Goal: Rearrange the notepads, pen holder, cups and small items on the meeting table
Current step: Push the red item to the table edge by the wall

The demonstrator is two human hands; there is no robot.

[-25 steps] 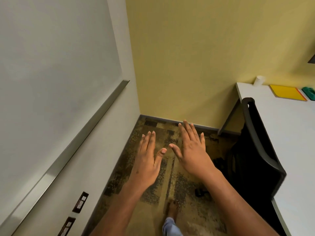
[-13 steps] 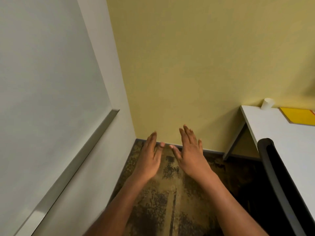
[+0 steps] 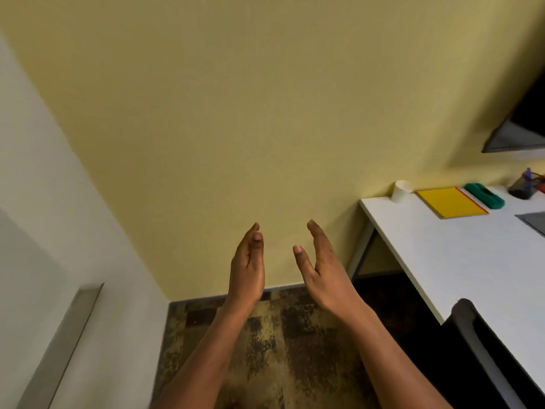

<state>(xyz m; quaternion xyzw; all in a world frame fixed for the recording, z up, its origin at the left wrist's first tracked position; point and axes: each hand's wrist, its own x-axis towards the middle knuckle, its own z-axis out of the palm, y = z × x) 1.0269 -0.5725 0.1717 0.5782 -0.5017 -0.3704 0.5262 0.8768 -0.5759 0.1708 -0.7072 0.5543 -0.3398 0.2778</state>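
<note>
While fingers [image 3: 318, 233] straight, cup [image 3: 401, 192], perhaps paper, well apart.

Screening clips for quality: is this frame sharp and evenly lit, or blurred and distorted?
Head view: the left hand and right hand are fairly sharp; head view's right edge smears the pen holder and the dark screen; the wide lens bows the yellow wall; light is soft, without glare, shade under the white table.

A black chair [image 3: 479, 346] stands on patterned carpet [image 3: 280, 335], possibly a screen [image 3: 525, 128] above.
</note>
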